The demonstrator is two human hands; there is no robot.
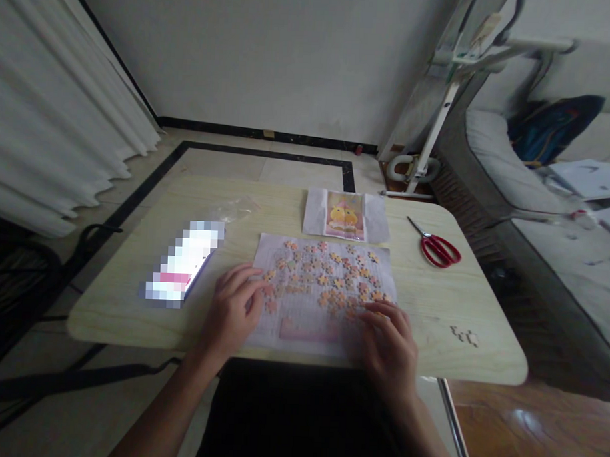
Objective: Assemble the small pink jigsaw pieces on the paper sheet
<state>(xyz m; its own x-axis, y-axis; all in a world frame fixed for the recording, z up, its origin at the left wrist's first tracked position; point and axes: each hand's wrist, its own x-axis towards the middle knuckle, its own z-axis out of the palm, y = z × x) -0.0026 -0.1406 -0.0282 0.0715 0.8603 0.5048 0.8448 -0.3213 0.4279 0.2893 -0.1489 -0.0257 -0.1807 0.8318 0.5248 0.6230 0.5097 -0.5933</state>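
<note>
A white sheet of paper (274,251) lies on the table before me, with many small orange, pink and yellow jigsaw puzzle pieces (338,281) spread over it. Near the sheet's lower edge is a pink joined strip (309,330) of the puzzle. My left hand (237,299) rests at the sheet's left edge, fingers loosely curved and apart, tips beside some pieces. At the lower right of the sheet, my right hand (388,338) has its thumb and fingers closed around a small orange piece, partly hidden. Beyond the sheet lies a folded picture (345,215) showing yellow figures.
Red-handled scissors (438,250) lie at the table's right, above a few loose pieces (464,337). A phone (186,264) with a bright, pixelated screen is at left, beside a clear plastic bag (235,209). A grey sofa (507,162) stands at right, past the wooden table (131,329).
</note>
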